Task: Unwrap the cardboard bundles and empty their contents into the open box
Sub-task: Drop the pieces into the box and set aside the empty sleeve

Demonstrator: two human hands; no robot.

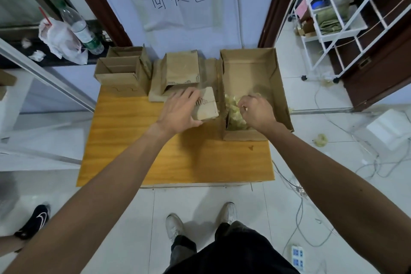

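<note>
On the wooden table (173, 158) my left hand (180, 111) grips a small cardboard bundle (208, 108) next to the left wall of the open box (275, 87). My right hand (255, 111) is inside the open box with its fingers curled over a pile of pale yellow foam pieces (233, 109); whether it holds any I cannot tell. Behind the bundle stands a larger cardboard bundle (181, 69) on flattened cardboard. At the back left stand opened empty cardboard pieces (122, 71).
A plastic bottle (81, 29) and a white plastic bag (59, 39) lie on the dark ledge at left. A white wire rack (333, 18) stands at right. Cables, a power strip (297, 257) and a stray foam piece (320, 139) lie on the floor. Another person's shoe (33, 221) is at lower left.
</note>
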